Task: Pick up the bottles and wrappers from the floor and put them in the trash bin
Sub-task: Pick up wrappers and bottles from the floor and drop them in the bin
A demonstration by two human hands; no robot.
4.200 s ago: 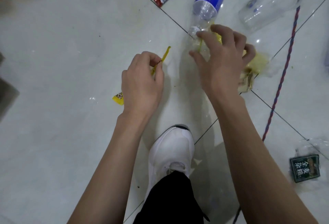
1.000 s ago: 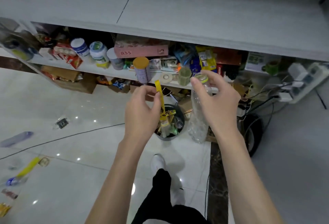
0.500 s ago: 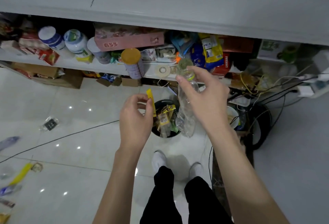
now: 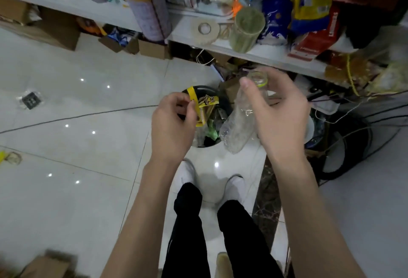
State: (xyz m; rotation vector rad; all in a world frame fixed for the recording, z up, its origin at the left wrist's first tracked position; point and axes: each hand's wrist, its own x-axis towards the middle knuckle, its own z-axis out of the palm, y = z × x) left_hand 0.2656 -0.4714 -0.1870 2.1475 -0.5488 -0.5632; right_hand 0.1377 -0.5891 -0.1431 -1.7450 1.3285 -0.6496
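Far left on the floor tiles [image 4: 77, 105], a small dark wrapper [image 4: 29, 100] lies blurred, its print unreadable. My left hand [image 4: 171, 126] pinches a yellow wrapper [image 4: 194, 103] between thumb and fingertips, above the trash bin [image 4: 206, 89], most of whose rim my hands cover. My right hand [image 4: 280, 112] curls around a clear bottle [image 4: 239, 125] near its neck, base hanging over the bin's edge; my palm hides how firmly the fingers close.

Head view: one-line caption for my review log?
Left hand holds a yellow wrapper, right hand a clear bottle, above the trash bin.
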